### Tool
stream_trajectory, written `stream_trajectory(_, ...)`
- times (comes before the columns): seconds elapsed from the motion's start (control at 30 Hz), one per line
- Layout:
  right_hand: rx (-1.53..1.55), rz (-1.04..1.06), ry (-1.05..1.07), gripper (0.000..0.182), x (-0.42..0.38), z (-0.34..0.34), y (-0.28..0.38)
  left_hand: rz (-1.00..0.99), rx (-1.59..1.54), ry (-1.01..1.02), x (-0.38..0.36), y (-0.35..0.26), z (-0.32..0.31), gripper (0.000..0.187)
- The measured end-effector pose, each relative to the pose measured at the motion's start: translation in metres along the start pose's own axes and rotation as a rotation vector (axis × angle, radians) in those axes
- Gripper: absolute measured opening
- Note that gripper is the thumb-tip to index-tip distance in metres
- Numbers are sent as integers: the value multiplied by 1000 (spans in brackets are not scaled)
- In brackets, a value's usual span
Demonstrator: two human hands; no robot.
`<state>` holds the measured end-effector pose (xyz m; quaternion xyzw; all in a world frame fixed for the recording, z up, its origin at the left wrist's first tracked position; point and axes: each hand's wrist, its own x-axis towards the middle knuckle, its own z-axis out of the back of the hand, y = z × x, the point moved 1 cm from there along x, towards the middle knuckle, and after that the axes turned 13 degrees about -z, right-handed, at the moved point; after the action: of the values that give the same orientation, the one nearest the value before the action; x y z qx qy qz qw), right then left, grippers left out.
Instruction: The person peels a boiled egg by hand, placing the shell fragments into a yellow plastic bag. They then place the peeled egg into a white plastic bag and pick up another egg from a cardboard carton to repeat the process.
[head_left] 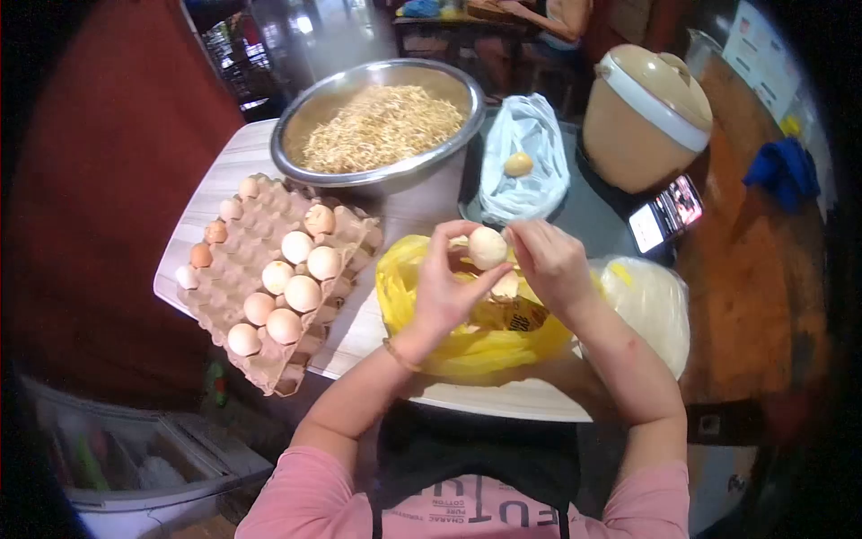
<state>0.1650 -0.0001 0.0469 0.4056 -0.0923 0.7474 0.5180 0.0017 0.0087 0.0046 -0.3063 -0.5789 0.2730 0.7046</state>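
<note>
A pale egg [488, 248] is held up over the yellow plastic bag [422, 278], gripped between the thumb and fingers of my left hand [446, 280]. My right hand [549, 260] is closed in a pinch close against the egg's right side; whatever its fingertips hold is hidden. Below the egg, a whitish piece like eggshell [505, 286] shows above the open bag. To the left, a cardboard egg tray [235, 286] carries several white and brown eggs, a few with cracked-looking shells.
A steel basin [377, 171] of straw-coloured husks stands at the back. A light plastic bag with a yellowish egg [518, 163] lies on a dark tray. Right are a lidded tan bucket [628, 135], a phone [665, 214] and a white bag [646, 310]. Another person sits far behind.
</note>
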Motion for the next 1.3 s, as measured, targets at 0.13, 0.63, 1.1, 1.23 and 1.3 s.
stream_trajectory(0.13, 37, -3, -36, 6, 1, 3, 4, 57, -355, -55, 5, -6, 1, 58)
stream_trajectory(0.63, 210, -65, 159, 6, -1, 18, 8, 153, -782, -111, 16, -6, 12, 62)
stream_trajectory(1.1, 483, -204, 1, 12, 1, 20, 10, 110, -559, 72, 11, -3, 8, 65)
stream_trajectory(1.23, 428, -188, 50, 10, -3, 16, 5, 86, -471, 60, 10, 0, 7, 62)
stream_trajectory(1.3, 401, -189, 59, 8, -3, 14, 5, 1, -289, 66, 9, 3, 7, 59)
